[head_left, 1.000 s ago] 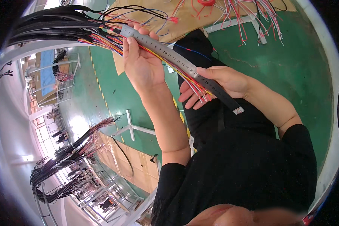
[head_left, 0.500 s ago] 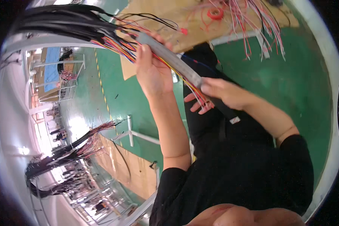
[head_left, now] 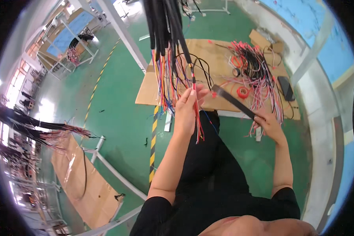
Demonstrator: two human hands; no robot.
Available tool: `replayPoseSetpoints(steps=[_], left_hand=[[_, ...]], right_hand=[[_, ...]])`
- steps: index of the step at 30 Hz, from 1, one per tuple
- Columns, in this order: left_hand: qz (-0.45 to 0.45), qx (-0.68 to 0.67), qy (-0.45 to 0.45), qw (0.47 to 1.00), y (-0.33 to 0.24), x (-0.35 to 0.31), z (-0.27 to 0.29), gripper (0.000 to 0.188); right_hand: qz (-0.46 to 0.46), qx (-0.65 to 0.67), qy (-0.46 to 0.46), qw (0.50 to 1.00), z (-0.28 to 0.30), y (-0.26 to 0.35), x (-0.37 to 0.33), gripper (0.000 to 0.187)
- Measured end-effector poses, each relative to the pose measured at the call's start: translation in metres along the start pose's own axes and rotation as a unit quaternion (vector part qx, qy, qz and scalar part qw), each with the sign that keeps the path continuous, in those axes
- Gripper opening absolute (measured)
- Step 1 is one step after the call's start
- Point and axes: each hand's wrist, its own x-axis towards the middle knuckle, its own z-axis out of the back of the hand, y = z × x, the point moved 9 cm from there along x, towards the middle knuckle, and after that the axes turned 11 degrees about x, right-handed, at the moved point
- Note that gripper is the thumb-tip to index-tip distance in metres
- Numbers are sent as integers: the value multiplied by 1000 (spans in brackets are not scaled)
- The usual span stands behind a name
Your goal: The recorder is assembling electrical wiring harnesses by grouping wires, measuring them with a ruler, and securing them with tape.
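Black-sleeved cables hang down from above, and loose coloured wires fan out of their lower ends. My left hand is closed on a small bunch of red and white wires, pinching it just below the black-wrapped end of one cable. The wire tips dangle under the fingers. Off to the right, my right hand grips the lower end of a long, flat dark strip. The strip slants up and left, its far end near the left fingers but apart from the wires. What it is made of is blurred.
A cardboard-covered bench ahead holds a pile of red, black and white wires, a red tape roll, a black tape roll and a dark phone-like slab. A white frame post stands left of the cables.
The strip has come away from the wires and swung right with my right hand. My left hand now holds the wires alone. The view has turned, so the cables hang straight down.
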Motion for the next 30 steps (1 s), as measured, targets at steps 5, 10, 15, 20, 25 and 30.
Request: replayPoseSetpoints(steps=[5, 10, 15, 20, 25, 30], left_hand=[[-11, -5, 55, 998, 1, -1, -12, 29], [-40, 38, 74, 996, 4, 1, -17, 26], [-184, 197, -53, 961, -15, -6, -6, 18], [-309, 361, -83, 876, -51, -29, -32, 16], [-362, 302, -127, 873, -83, -24, -9, 19], [-227, 330, 27, 916, -63, -24, -29, 12]], right_hand=[[98, -250, -154, 951, 111, -26, 47, 38], [167, -464, -211, 844, 98, -18, 83, 31], [216, -90, -79, 969, -70, 98, 104, 30], [155, -30, -118, 980, -92, 142, 119, 26], [130, 101, -74, 984, -90, 146, 102, 15], [114, 143, -44, 982, -103, 155, 74, 19]])
